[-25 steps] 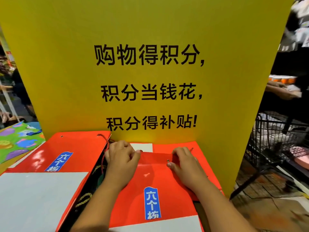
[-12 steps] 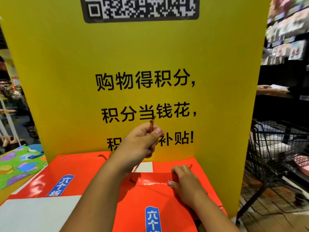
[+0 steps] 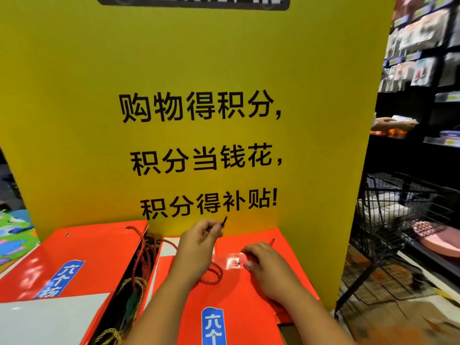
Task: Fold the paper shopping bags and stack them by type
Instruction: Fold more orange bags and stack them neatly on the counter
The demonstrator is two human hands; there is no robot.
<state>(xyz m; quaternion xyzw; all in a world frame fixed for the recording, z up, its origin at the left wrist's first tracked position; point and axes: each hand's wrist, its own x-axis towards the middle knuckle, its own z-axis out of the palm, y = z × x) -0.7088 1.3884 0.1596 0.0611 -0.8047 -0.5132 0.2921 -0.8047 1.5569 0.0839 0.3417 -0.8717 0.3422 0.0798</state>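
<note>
A red paper shopping bag [image 3: 231, 295] with a blue label lies flat in front of me. My left hand [image 3: 196, 245] pinches the dark tip of its red rope handle [image 3: 214, 275], which loops loosely over the bag's top. My right hand [image 3: 268, 267] presses on the bag's upper edge, its fingers next to a small eyelet. A second red and white bag [image 3: 74, 265] of the same kind lies flat to the left. Between the two bags, several rope handles [image 3: 142, 265] spill out.
A tall yellow sign board [image 3: 199, 120] with black characters stands directly behind the bags. A black wire shopping cart [image 3: 398, 215] stands on the right, before dark store shelves. Another person's hand [image 3: 393, 123] reaches in at the shelves. Colourful paper [image 3: 12, 235] lies at the far left.
My left hand, which had lifted the rope handle high in front of the sign, has come down close to the bag's top. My right hand stays pressed on the bag.
</note>
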